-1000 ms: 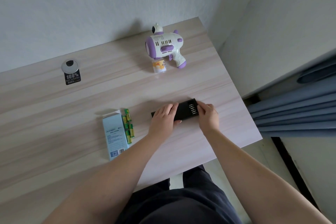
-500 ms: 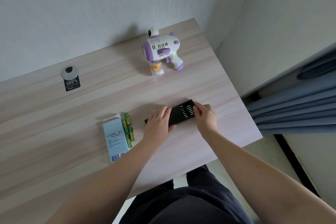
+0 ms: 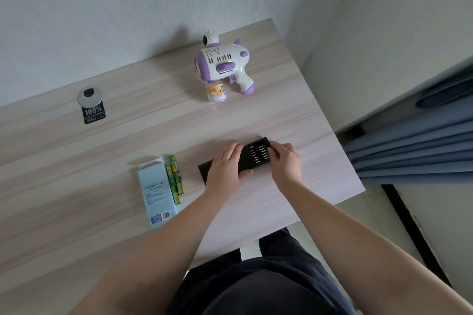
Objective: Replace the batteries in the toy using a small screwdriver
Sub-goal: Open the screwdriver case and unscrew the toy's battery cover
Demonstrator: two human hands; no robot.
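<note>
Left hand [image 3: 225, 169] grips the black screwdriver-bit case [image 3: 245, 158], fingers curled over its far edge, while the right hand [image 3: 285, 160] pinches at the exposed rows of bits. Case lies on the pale wood worktop [image 3: 76, 161]. Green batteries [image 3: 175, 179] rest beside a blue box [image 3: 156, 194]; the purple-and-white toy [image 3: 222, 64] stands well apart, near the wall.
</note>
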